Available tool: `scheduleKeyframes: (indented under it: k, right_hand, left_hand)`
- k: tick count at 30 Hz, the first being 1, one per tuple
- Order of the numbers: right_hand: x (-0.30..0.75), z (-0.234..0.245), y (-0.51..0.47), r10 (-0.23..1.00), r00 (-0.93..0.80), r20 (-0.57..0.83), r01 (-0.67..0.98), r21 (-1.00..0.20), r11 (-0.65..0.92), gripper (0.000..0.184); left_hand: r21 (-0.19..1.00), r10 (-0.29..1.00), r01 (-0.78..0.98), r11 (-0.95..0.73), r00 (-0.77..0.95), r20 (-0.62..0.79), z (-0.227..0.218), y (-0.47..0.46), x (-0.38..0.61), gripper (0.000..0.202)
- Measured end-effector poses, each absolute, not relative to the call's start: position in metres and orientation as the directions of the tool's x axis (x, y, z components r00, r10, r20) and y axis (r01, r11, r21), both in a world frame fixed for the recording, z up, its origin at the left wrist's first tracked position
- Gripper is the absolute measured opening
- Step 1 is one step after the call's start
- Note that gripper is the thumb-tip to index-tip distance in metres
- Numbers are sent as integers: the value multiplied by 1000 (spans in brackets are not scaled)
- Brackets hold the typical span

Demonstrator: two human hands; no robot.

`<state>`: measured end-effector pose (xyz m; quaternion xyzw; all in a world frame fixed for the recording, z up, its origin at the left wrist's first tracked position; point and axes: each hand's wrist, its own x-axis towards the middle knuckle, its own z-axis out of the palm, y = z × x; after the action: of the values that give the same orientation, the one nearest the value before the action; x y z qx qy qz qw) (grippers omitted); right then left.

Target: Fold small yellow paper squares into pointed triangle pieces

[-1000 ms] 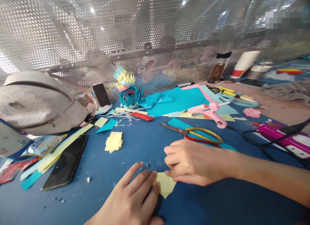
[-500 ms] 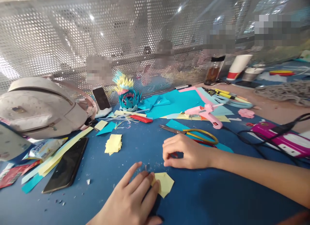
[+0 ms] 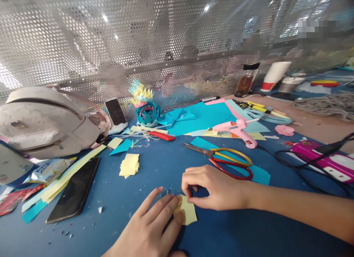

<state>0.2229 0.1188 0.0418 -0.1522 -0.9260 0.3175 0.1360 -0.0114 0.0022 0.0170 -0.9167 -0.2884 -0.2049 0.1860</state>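
A small piece of yellow paper (image 3: 188, 213) lies on the blue table in front of me. Its left part is under the fingers of my left hand (image 3: 151, 223), which are stretched out and press it against the tabletop. My right hand (image 3: 211, 187) has its fingers curled, thumb and forefinger closing at the paper's upper edge; the very tips are partly hidden. Scissors (image 3: 218, 153) with yellow and red handles lie just beyond my right hand. To the upper left of my left hand sits a stack of yellow paper squares (image 3: 129, 165).
A pink glue gun (image 3: 235, 129) rests on blue paper sheets (image 3: 201, 116), its cord running to a magenta power strip (image 3: 320, 159). A red cutter (image 3: 162, 135), a paper flower model (image 3: 145, 105), phones and a backpack (image 3: 49, 120) stand farther left. Behind is a perforated metal screen.
My right hand has come down and toward me to the yellow paper's edge, uncovering the scissors' red handle. The paper's outline has changed from pointed to squarer. My left hand stays on it.
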Motion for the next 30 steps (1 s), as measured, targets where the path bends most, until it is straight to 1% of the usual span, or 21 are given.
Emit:
scheduleKeyframes:
  k: [4, 6, 9, 10, 11, 14, 16, 18, 21, 24, 27, 30]
  right_hand:
    - [222, 41, 118, 442, -884, 152, 262, -623, 737, 12]
    - [222, 40, 115, 464, -872, 155, 277, -625, 729, 12]
    - [221, 39, 110, 464, -862, 206, 259, -608, 750, 13]
    - [221, 39, 109, 470, -854, 224, 260, -597, 759, 14]
    - [220, 38, 107, 482, -843, 237, 271, -587, 763, 14]
    - [219, 35, 104, 543, -810, 223, 338, -580, 741, 17]
    - [220, 32, 104, 555, -804, 213, 356, -575, 737, 18]
    - [220, 31, 104, 520, -820, 237, 328, -551, 768, 15]
    - [222, 29, 105, 419, -855, 306, 232, -498, 836, 8]
    - [223, 28, 106, 341, -874, 346, 157, -463, 873, 10]
    - [223, 27, 107, 317, -874, 368, 131, -450, 884, 13]
    - [223, 27, 108, 298, -878, 375, 118, -433, 893, 15]
  left_hand:
    - [-207, 453, 590, -780, 761, 464, 16, 3, -13, 50]
    - [-190, 454, 602, -776, 742, 493, 15, 3, -11, 52]
    - [-149, 475, 618, -772, 717, 510, 10, 3, -8, 55]
    - [-134, 492, 618, -775, 722, 487, 7, 3, -8, 55]
    - [-118, 492, 626, -771, 703, 513, 4, 3, -8, 56]
    - [-68, 524, 645, -761, 674, 521, -6, 3, -9, 58]
    - [-52, 540, 646, -762, 678, 500, -9, 3, -10, 59]
    - [-51, 536, 643, -764, 677, 504, -10, 3, -10, 59]
    - [-78, 519, 649, -757, 670, 530, -8, 3, -9, 60]
    - [-107, 518, 661, -743, 668, 535, -6, 3, -8, 59]
    - [-109, 528, 674, -730, 659, 535, 0, 3, -9, 58]
    - [-154, 521, 650, -744, 709, 476, 11, 3, -11, 55]
